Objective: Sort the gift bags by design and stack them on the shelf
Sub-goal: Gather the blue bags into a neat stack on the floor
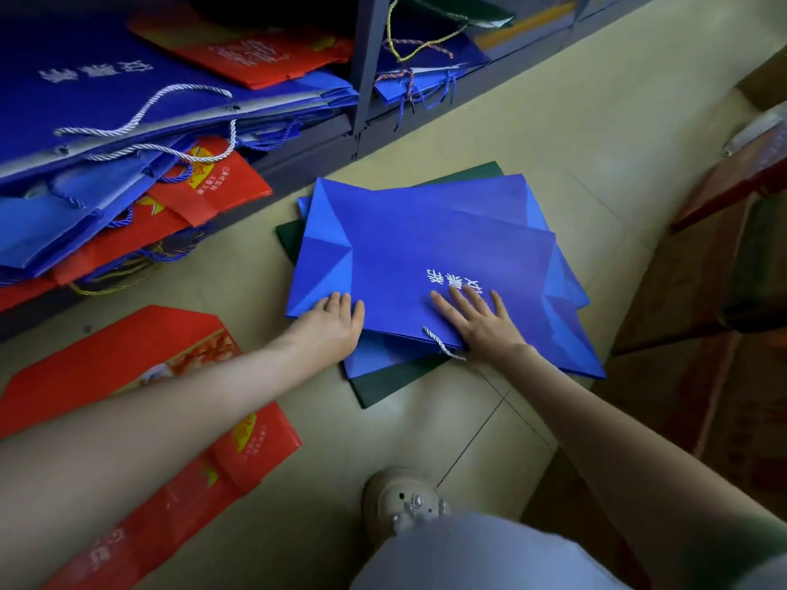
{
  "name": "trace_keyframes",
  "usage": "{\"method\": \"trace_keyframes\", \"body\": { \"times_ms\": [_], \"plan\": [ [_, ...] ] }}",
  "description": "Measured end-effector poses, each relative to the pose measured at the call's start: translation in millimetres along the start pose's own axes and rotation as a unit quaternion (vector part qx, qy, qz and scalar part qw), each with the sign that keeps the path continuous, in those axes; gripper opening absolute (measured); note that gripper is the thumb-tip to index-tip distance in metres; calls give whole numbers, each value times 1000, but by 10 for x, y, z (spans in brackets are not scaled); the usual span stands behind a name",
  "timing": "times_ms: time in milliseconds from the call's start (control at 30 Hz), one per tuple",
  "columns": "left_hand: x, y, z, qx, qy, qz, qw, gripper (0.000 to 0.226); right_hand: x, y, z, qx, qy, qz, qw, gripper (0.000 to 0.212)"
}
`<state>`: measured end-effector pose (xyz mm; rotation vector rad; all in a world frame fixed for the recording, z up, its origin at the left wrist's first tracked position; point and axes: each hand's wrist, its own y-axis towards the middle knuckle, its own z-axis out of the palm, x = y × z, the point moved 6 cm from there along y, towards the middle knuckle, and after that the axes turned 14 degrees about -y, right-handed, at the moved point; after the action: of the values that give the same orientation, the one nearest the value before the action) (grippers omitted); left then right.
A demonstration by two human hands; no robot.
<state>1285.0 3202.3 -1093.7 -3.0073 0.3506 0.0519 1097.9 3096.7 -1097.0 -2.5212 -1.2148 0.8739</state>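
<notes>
The top blue gift bag [426,266] lies flat on a loose stack on the floor [426,445], under both hands. Its long axis runs from the left hand [330,325] across to the right hand [479,323] and on past it, slanting a little toward the person at that end. Its mouth edge, with the white rope handle [440,344], points back toward the wrists, and its white lettering reads upside down just beyond the right fingertips. The left hand rests on the bag's near corner with fingers straight and close together, palm over the edge. The right hand lies flat on the face of the bag, fingers spread, gripping nothing. Beneath the palms, a second blue bag [383,361] and a dark green bag [383,389] stick out, fanned at slightly different angles. Under the left forearm lies a red bag [127,359] on the floor. Beyond the fingertips stands the shelf [362,78], and to the left of the left hand its low tier holds a sliding heap of blue and red bags [106,172]. Behind the wrists shows a pale shoe [400,500].
</notes>
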Motion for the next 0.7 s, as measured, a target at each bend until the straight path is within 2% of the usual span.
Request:
{"method": "trace_keyframes", "body": {
  "times_ms": [100, 200, 267, 333, 400, 433, 500, 600, 700],
  "plan": [
    [-157, 42, 14, -17, 12, 41, 999, 43, 210, 157, 52, -13, -13, -68, 998, 79],
    [-387, 20, 26, -55, 17, 115, 992, 43, 132, 158, 306, 23, -35, -31, 999, 94],
    [-641, -41, 174, -37, -2, 160, 986, 44, -5, 142, 444, 54, -59, -1, 997, 99],
    [-830, -71, 222, 22, -39, 176, 983, 44, -145, 141, 514, 89, -59, 18, 994, 98],
    [-798, -67, 278, 108, -74, 140, 981, 57, -178, 162, 548, 128, -36, 2, 991, 98],
    [-661, -53, 269, 153, -81, 96, 980, 65, -146, 182, 549, 143, -22, -16, 989, 96],
    [-334, -32, 138, 170, -49, 25, 984, 72, -38, 254, 477, 157, -4, -41, 987, 92],
    [256, -150, -134, 64, -26, -46, 997, 80, 187, 447, 48, 140, 39, -46, 988, 91],
    [722, -488, -585, -58, -3, -96, 994, 63, 497, 739, -870, -12, 117, -66, 991, 87]
  ]
}}
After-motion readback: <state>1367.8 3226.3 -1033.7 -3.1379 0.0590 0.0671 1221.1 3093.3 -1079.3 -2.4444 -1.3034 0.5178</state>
